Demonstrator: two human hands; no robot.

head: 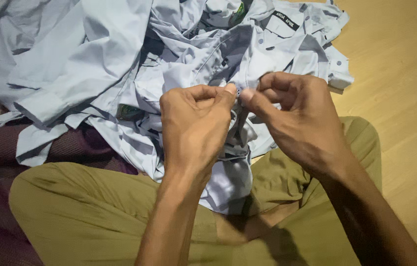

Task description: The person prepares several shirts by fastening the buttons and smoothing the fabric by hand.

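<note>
Fingers point(228, 90) pinching pale-blue shirt point(277, 49) (both hands)

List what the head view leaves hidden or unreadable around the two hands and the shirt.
- What is pinched between the left hand and right hand: covered by the fingertips, too small.
- Light blue shirt: crumpled in the pile, its outline lost; the pile runs off the top and left edges.
- Forearms: cut off by the bottom edge.
- Lap under the shirt: covered by cloth.
</note>
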